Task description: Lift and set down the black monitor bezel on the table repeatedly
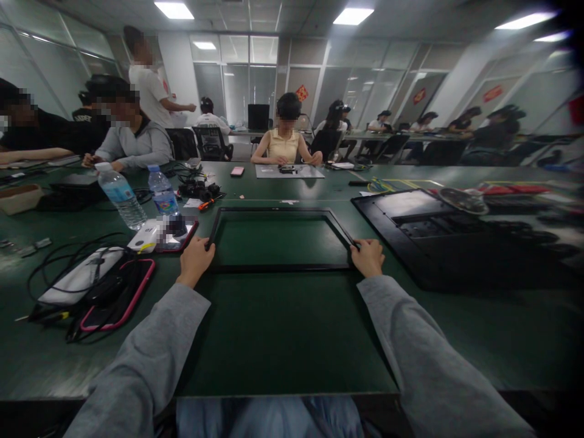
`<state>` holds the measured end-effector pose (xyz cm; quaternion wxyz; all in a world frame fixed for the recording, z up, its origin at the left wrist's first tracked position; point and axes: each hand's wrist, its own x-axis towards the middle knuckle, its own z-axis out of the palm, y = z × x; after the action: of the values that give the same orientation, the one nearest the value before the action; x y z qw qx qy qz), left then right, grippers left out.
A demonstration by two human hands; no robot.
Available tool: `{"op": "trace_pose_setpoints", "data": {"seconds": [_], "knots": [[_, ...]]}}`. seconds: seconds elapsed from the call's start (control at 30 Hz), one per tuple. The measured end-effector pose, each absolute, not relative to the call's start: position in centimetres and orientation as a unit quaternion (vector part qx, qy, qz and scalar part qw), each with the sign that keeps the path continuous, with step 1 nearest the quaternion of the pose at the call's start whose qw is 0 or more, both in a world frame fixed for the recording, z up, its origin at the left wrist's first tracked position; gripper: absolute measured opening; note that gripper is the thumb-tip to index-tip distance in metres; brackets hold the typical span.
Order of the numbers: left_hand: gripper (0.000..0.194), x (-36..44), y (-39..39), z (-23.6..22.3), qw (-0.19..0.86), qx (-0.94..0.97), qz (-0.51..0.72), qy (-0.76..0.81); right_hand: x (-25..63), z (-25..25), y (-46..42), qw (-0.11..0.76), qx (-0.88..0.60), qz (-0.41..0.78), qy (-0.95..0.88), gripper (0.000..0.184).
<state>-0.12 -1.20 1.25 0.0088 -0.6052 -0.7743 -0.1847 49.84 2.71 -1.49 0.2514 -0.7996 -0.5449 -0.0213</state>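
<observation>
Grey sleeves [420, 340] stretch over the bench [292, 334]; left hand [196, 261] and right hand [368, 258] have fingers clamped on the black frame [283, 268], best held level with light, even pressure.

Thin rectangular frame [283, 267]: black
Broad flat desk [292, 334]: dark green
Long cloth sleeves [410, 328]: plain grey
Denim trousers [269, 418] below the desk's near edge: blue
Clear plastic bottles [123, 198]: blue labels

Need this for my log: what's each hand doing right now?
Left hand: closed, holding the black frame by its left side.
Right hand: closed, holding the black frame's right side.
</observation>
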Motion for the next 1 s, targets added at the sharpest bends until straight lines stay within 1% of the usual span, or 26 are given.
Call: {"op": "trace_pose_setpoints", "data": {"seconds": [0.23, 0.6, 0.73, 0.87, 1.0], "knots": [[0.042, -0.1, -1.2, 1.3, 0.001, -0.620, -0.154, -0.769, 50.1, -1.7, 2.9, 0.249, -0.793, -0.017, -0.555, 0.039], [0.042, 0.0, -1.4, 1.5, 0.015, -0.624, -0.148, -0.767, 50.4, -2.1, 3.1, 0.252, -0.788, -0.009, -0.561, 0.042], [0.042, -0.1, -1.3, 1.4, 0.012, -0.625, -0.150, -0.766, 50.7, -1.9, 3.3, 0.246, -0.787, 0.002, -0.566, 0.046], [0.042, -0.2, -1.2, 1.4, 0.008, -0.624, -0.145, -0.768, 51.4, -1.6, 3.8, 0.237, -0.757, 0.022, -0.609, 0.050], [0.045, -0.3, -1.1, 1.4, 0.006, -0.628, -0.140, -0.766, 52.0, -1.3, 4.2, 0.276, -0.687, 0.049, -0.670, 0.053]]}}
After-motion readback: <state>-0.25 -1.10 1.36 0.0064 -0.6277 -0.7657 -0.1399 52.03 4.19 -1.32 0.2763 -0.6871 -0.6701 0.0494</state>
